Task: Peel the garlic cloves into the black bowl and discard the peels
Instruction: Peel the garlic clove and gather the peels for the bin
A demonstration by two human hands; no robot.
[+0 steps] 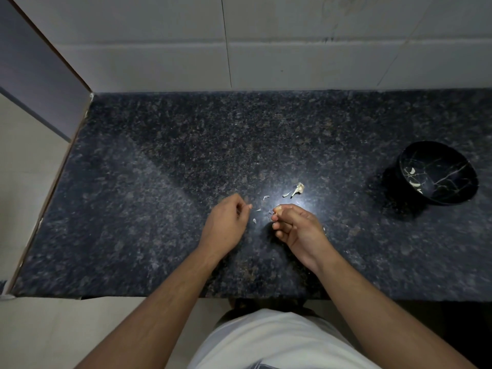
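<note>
Worktop: a dark speckled polished granite worktop [159, 209] is seen from above, bounded at the back by a pale tiled wall [292, 62].
Bowl: a black round bowl with thin white veining [436, 173] is set on the worktop at the far right, well apart from both hands; a few pale peeled cloves [412, 171] are seen inside it.
Right hand: the right hand [298, 227] is held just above the worktop, its grip curled round a small pale garlic clove [279, 209] pinched at the fingertips.
Left hand: the left hand [226, 222] is held beside the right, its fingers curled inward; whether anything is pinched in that grip cannot be told.
Peels: a pale papery garlic stem piece [298, 189] and small white peel flakes [255, 220] are scattered on the worktop between and just beyond the hands.
</note>
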